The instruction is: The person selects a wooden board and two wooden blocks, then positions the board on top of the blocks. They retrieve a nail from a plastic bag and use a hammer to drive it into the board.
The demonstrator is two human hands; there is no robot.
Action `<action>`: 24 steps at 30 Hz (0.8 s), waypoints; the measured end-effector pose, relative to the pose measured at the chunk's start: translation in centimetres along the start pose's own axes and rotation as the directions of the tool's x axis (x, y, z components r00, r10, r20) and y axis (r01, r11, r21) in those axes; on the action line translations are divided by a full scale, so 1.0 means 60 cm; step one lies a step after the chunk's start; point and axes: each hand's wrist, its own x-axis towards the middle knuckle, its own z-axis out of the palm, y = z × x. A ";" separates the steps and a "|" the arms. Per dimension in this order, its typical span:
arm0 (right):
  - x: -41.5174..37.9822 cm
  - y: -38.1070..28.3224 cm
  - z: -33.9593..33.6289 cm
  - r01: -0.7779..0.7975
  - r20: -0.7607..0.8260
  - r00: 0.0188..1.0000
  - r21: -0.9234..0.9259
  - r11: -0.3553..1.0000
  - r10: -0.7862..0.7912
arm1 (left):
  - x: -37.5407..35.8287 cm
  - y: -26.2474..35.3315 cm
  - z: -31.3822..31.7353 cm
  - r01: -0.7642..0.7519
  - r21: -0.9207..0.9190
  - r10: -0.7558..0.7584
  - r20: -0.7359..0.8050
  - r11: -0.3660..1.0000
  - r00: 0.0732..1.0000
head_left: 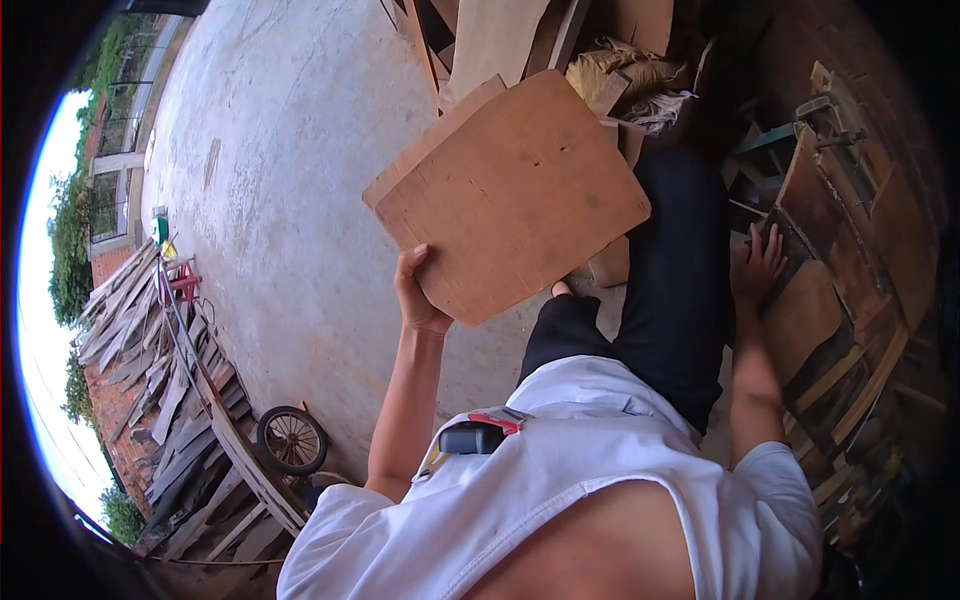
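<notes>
Evidently, on my feed, the brown board (520,200) reaches forward and rightward from the left hand (425,300), its long axis slanting toward the right leg (680,230). I count that hand as nearer: its fingers are closed on the board's left short edge, thumb over the top face, the rest hidden underneath. A second board (440,142) shows beneath the far-left edge, both above the concrete floor (280,170). Well apart, the right hand (765,262) spreads its fingers by a dark panel (815,200), visibly grasping nothing; contact I can't tell.
</notes>
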 end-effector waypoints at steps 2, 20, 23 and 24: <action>0.006 0.000 0.001 -0.017 -0.001 1.000 -0.001 1.000 0.017 | 0.001 -0.003 0.002 -0.009 -0.008 0.009 -0.022 1.000 1.000; 0.021 -0.100 -0.168 -0.530 0.542 0.840 0.809 0.256 0.025 | 0.052 -0.089 -0.002 0.337 0.310 -0.424 0.278 0.889 0.862; -0.086 -0.196 -0.262 -0.571 0.576 0.805 0.817 0.077 -0.144 | 0.036 -0.124 0.009 0.372 0.428 -0.531 0.351 0.823 0.771; -0.118 -0.208 -0.279 -0.600 0.596 0.797 0.800 -0.023 -0.097 | 0.028 -0.139 0.010 0.369 0.458 -0.557 0.397 0.809 0.730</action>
